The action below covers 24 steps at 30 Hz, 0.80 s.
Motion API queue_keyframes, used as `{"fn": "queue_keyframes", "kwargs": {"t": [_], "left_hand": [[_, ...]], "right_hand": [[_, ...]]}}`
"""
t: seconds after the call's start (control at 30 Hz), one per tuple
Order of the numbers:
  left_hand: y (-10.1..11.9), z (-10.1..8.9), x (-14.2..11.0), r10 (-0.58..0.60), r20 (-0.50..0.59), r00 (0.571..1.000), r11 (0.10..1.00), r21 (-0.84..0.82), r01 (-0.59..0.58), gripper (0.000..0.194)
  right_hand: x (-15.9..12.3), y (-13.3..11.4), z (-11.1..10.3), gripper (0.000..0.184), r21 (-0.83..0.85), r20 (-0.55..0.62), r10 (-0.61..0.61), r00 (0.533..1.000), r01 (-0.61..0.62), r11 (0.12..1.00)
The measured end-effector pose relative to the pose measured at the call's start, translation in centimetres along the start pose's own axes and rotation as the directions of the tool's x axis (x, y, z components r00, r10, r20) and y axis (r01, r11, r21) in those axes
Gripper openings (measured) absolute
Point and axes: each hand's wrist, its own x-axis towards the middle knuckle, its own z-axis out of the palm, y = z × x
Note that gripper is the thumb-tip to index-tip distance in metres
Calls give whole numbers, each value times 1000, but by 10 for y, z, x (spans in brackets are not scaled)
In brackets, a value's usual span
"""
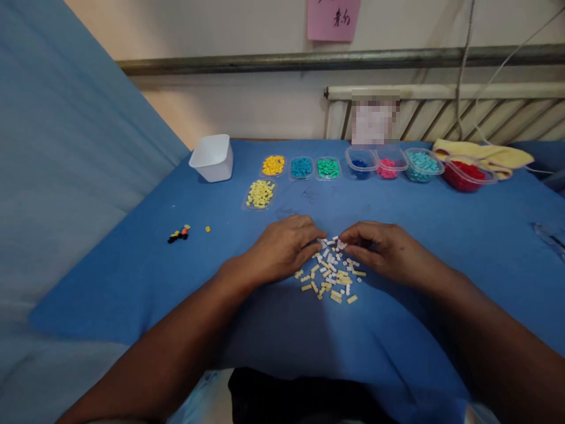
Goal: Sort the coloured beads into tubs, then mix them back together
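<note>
A loose pile of small building bricks, white and pale yellow, is spread on the blue cloth in front of me. At the pile's far left edge, my left hand has its thumb and fingers pinched together on a small white building brick. Opposite it, my right hand pinches another small white building brick between thumb and fingertips. A narrow gap separates the two hands, with a few white bricks lying between and below them. The fingers partly cover both held pieces.
Along the back stand clear tubs of bricks: yellow, teal, green, dark blue, pink, turquoise and red. Pale yellow bricks sit nearer. A white bin and yellow cloth flank them.
</note>
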Motion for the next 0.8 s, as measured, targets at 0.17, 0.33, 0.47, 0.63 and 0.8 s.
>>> {"fn": "queue_keyframes", "kwargs": {"t": [0.17, 0.33, 0.47, 0.63, 0.8], "left_hand": [[7, -1, -2, 161, 125, 979, 980, -137, -143, 14], [18, 5, 2, 174, 210, 962, 983, -103, -155, 15], [23, 14, 6, 176, 202, 963, 984, -25, -174, 12], [27, 24, 13, 47, 164, 985, 982, 171, -75, 11], [23, 27, 23, -104, 69, 992, 952, 295, 79, 19]], "right_hand": [[-7, 3, -3, 16, -49, 105, -60, 993, 66, 997], [-17, -4, -9, 16, -114, 306, -48, 951, 87, 990], [-20, -7, -13, 15, -139, 340, 18, 940, 32, 990], [-19, -6, -14, 12, -158, 302, 59, 952, -11, 987], [-6, -6, 5, 12, -192, 167, 13, 986, 20, 981]]}}
